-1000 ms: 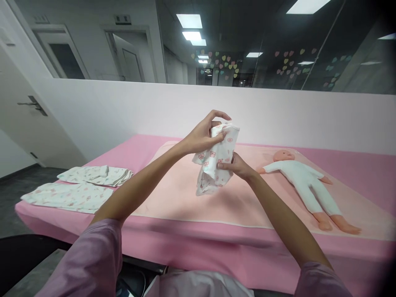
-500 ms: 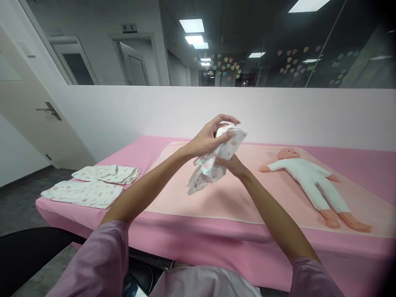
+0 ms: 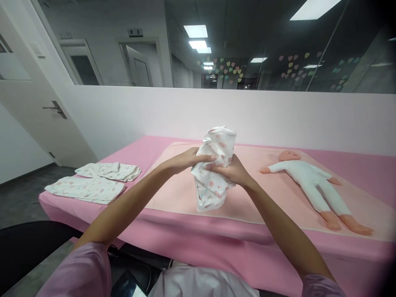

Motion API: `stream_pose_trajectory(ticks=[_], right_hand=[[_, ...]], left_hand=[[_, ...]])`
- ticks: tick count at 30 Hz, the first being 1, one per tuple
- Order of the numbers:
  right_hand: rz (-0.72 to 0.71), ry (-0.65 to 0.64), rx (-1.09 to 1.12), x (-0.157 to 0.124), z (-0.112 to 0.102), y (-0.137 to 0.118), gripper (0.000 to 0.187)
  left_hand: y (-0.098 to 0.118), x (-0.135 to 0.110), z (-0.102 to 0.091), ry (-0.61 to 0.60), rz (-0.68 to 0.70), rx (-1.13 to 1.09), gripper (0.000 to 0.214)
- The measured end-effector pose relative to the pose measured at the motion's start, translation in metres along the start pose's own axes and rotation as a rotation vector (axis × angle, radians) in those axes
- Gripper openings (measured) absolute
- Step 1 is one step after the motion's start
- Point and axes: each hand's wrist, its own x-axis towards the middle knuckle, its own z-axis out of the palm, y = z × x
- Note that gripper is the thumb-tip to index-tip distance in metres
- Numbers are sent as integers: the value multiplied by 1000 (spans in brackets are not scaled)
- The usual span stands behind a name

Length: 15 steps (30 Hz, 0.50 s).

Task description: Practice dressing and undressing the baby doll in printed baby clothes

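Above the middle of the peach mat (image 3: 173, 194), a white printed baby garment (image 3: 213, 189) is held up, bunched between my two hands. My left hand (image 3: 192, 160) grips its left side, thumb laid across the front. From the right, my right hand (image 3: 233, 170) is closed on the cloth, its thumb also in front; the other fingers are hidden behind the fabric. Part of the garment rises above my hands and part hangs below them. Its exact kind is unclear because it is crumpled.
On the right of the mat a baby doll (image 3: 305, 173) in white lies on its back. Two printed folded cloths, one nearer (image 3: 85, 189) and one farther (image 3: 108, 170), lie at the table's left end. The pink-covered table (image 3: 198, 235) meets a white wall (image 3: 148, 111).
My left hand has come down from the garment's top to its left side, level with the right hand. The garment now hangs more upright and spreads lower.
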Motion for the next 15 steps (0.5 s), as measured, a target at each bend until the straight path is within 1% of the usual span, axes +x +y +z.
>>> stream_pose_trajectory(ticks=[2, 4, 6, 7, 8, 9, 11, 13, 15], right_hand=[[41, 8, -8, -2, 5, 5, 44], [60, 25, 13, -3, 10, 14, 51], [55, 9, 63, -5, 14, 28, 69], [57, -29, 96, -5, 17, 36, 79], [79, -94, 128, -4, 19, 45, 83], [119, -176, 155, -3, 22, 54, 82], [210, -329, 201, 1, 31, 72, 68], [258, -393, 260, 10, 45, 86, 56], [266, -392, 334, 21, 64, 95, 54]], left_hand=[[-9, -6, 5, 18, -104, -107, 46], [-18, -11, 5, 78, -164, -166, 47], [-26, -15, 2, 131, -183, -203, 49], [-31, -18, -2, 155, -193, -231, 50], [-35, -22, -7, 178, -206, -270, 51], [-40, -26, -12, 195, -221, -319, 52], [-50, -37, -25, 208, -261, -436, 54], [-63, -51, -39, 213, -313, -526, 55], [-77, -68, -57, 241, -361, -567, 57]])
